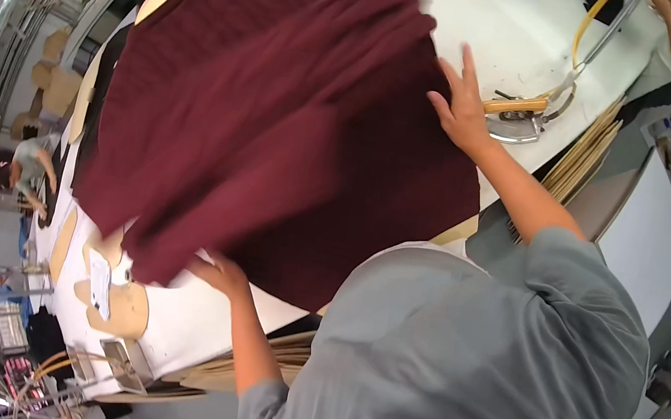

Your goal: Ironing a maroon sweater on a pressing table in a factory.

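Maroon garment lies spread flat on white bench, over tan cardboard patterns. Left hand at its near hem, fingers curled on the edge; can't tell if they pinch it. Right hand flat on the garment's right edge, fingers spread. Steam iron with wooden handle sits just beside right hand. Another person works at far left

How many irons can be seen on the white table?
1: an iron with a wooden handle lies on the white table, just beyond the right hand resting on the maroon garment. Others may be hidden.
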`<state>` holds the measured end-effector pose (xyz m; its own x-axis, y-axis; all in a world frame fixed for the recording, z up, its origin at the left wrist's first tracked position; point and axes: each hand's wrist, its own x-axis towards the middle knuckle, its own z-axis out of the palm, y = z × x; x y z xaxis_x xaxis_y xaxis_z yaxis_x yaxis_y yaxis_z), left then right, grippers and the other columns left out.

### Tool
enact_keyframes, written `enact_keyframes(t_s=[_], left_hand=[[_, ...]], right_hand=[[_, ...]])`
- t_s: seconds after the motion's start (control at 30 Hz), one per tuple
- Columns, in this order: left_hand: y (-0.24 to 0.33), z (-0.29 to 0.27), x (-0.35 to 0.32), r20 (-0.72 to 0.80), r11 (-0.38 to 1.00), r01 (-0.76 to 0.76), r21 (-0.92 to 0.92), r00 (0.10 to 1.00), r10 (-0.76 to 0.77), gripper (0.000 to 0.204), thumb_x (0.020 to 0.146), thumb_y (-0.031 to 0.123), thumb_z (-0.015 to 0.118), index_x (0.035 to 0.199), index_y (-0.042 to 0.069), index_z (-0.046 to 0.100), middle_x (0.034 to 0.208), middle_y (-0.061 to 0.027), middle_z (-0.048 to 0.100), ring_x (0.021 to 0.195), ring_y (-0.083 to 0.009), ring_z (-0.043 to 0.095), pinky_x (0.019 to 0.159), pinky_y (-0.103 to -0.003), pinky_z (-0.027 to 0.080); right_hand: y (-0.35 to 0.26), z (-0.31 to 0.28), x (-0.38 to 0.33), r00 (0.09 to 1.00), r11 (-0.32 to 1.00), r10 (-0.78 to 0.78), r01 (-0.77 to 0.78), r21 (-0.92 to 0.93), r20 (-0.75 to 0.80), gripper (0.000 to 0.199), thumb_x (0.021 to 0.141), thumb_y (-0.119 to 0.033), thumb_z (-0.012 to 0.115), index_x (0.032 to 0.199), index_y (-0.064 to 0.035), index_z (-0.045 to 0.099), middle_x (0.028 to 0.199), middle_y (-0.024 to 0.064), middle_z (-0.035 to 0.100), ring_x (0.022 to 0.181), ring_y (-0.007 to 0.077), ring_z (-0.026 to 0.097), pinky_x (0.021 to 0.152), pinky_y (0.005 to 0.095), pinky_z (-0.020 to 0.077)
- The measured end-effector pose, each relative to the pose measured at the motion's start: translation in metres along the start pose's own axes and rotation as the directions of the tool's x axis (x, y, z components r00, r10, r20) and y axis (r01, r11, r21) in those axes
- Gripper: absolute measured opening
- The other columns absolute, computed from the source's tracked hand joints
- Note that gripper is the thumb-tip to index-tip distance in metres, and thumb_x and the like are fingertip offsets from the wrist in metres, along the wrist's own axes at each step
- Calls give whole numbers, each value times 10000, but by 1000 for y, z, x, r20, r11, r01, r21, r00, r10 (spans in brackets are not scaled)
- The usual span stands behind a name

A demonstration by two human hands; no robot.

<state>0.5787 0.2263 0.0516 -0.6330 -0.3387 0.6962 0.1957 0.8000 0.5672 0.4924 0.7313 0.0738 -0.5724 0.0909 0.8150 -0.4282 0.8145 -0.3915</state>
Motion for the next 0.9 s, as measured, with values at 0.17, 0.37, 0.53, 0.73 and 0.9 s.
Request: enact_keyframes(t_s=[0.17, 0.37, 0.53, 0.73, 0.9], left_hand=[[-19, -1, -57, 178, 816, 566, -116, 820, -544, 369, 1098, 293, 480, 1138, -64, 566, 1087, -216, 630, 963, -297, 565, 933, -397, 458], [-59, -10, -17, 264, 862, 485, 144, 821, -506, 455, 1133, 334, 342, 1202, -63, 554, 1159, -226, 633, 1004, -336, 571, 977, -395, 438], [-45, -4, 21, 254, 915, 381, -136, 906, -339, 475, 1144, 281, 276, 1356, -72, 512, 1354, -270, 578, 1175, -376, 562, 1059, -397, 404], [-42, -29, -107, 391, 790, 603, -110, 757, -524, 509, 1123, 349, 338, 1319, -68, 555, 1255, -250, 613, 1132, -349, 578, 1029, -422, 432], [7, -11, -132, 251, 605, 788, 111, 567, -785, 592, 1069, 458, 510, 1064, -112, 671, 947, -250, 693, 839, -383, 636, 843, -446, 517]], right_hand=[[30, 3, -65, 714, 709, 645, -692, 137, 273, 348, 1089, -284, 516, 1303, -23, 603, 1139, 164, 717, 1052, 354, 650, 956, 391, 487], [30, 9, -24, 758, 710, 583, -650, 271, 292, 313, 1101, -281, 466, 1149, 11, 566, 948, 168, 672, 867, 301, 618, 825, 384, 484], [18, 20, 33, 857, 806, 441, -508, 302, 265, 340, 1100, -303, 461, 1053, 20, 557, 949, 163, 649, 851, 305, 586, 833, 398, 475], [29, -42, -196, 578, 617, 695, -785, 58, 428, 468, 1099, -373, 452, 1292, 36, 569, 1224, 277, 653, 1147, 398, 629, 1026, 431, 464], [47, -44, -155, 691, 760, 600, -650, -18, 403, 419, 1119, -336, 434, 1024, 46, 577, 941, 200, 618, 828, 319, 564, 845, 434, 488]])
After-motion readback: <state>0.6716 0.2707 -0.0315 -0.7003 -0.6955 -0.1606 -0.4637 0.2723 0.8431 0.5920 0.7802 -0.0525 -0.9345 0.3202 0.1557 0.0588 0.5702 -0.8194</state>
